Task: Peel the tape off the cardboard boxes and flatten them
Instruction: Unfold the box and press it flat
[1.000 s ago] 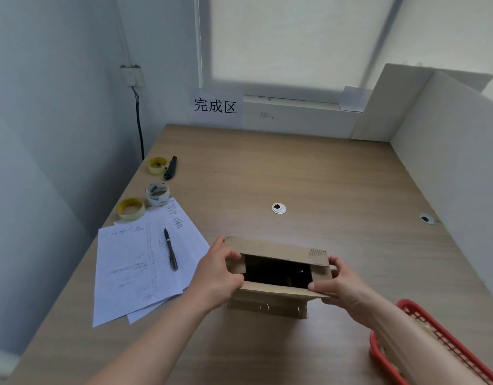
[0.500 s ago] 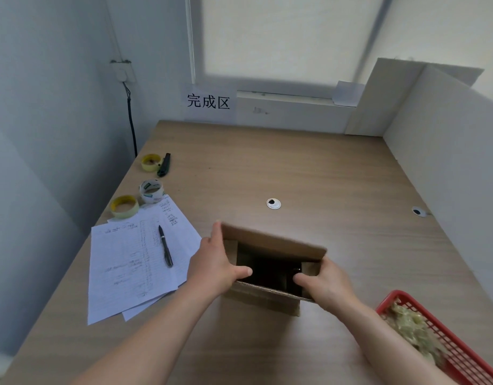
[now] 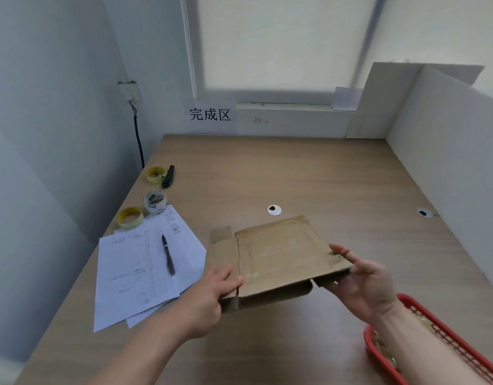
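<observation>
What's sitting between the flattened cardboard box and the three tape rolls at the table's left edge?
In the head view, white printed sheets of paper with a black pen on them lie between the brown flattened cardboard box and the tape rolls.

Both hands out in front, each at one end of the cardboard box (image 3: 278, 259).

Left hand (image 3: 212, 298) at the near-left corner, back of hand up, thumb on top, fingers curled underneath in a pinching grip; bare forearm reaching in from the lower left. Right hand (image 3: 364, 284) at the right end, palm turned inward, thumb along the top edge, fingers cupped round and under; forearm entering from the lower right.
</observation>
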`<state>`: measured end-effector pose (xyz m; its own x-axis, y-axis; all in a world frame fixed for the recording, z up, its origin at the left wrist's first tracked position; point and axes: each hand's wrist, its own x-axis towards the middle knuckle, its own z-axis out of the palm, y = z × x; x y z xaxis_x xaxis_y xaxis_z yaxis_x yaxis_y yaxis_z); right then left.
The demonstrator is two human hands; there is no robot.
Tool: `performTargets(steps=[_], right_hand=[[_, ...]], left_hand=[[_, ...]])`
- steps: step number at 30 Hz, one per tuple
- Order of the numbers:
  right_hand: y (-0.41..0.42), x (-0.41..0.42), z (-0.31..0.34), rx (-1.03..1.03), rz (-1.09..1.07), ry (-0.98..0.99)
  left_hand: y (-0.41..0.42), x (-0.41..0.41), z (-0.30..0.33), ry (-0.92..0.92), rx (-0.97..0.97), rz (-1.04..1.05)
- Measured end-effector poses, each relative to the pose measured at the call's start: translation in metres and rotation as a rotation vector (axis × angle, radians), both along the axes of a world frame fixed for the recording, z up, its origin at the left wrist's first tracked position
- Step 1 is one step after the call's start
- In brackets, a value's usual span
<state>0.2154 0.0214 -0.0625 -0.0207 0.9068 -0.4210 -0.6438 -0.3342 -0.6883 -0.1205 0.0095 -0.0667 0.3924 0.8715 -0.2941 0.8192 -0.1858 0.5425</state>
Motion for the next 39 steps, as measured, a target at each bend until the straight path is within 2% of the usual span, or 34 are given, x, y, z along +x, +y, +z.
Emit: performTargets(steps=[2,3,5,6,8,13,15,19,23,26,29,35,39], right_hand=[[-0.007,-0.007,-0.019,-0.153,0.067,-0.068],[-0.013,-0.014,-0.031,-0.258,0.109,-0.176],[-0.035,-0.028,-0.067,-0.422,0.246,-0.622],[-0.047,-0.035,-0.084,-0.43,0.327,-0.879],[-0.072,-0.051,-0.116,-0.382,0.467,-1.226],[-0.096,-0.067,-0.14,-0.228,0.587,-1.646],[-0.091,-0.071,-0.141,-0.106,0.656,-1.841],[-0.063,-0.092,-0.143,0.23,0.711,-1.816],[-0.027,-0.112,-0.162,0.386,0.932,-1.959],[-0.006,-0.118,-0.172,0.479,1.051,-1.965],[0.005,-0.118,-0.181,0.483,1.055,-1.959],[0.013,-0.123,-0.185,0.494,0.874,-2.061],[0.023,-0.117,-0.188,0.318,0.765,-2.056]], left_hand=[[-0.012,-0.005,-0.014,0.066,-0.019,-0.002],[-0.021,-0.009,-0.025,0.091,-0.044,-0.005],[-0.044,-0.015,-0.05,0.123,-0.104,-0.031],[-0.054,-0.016,-0.063,0.128,-0.107,-0.044],[-0.078,-0.017,-0.088,0.138,-0.115,-0.051],[-0.112,-0.018,-0.125,0.18,-0.207,-0.019],[-0.107,-0.016,-0.125,0.197,-0.166,0.022],[-0.068,-0.009,-0.124,0.274,0.052,0.013],[-0.022,0.001,-0.139,0.444,0.007,-0.105],[0.004,0.002,-0.151,0.506,-0.005,-0.223],[0.017,-0.002,-0.167,0.464,-0.029,-0.25],[0.019,-0.006,-0.182,0.388,0.004,-0.227],[0.018,-0.009,-0.175,0.302,0.104,-0.102]])
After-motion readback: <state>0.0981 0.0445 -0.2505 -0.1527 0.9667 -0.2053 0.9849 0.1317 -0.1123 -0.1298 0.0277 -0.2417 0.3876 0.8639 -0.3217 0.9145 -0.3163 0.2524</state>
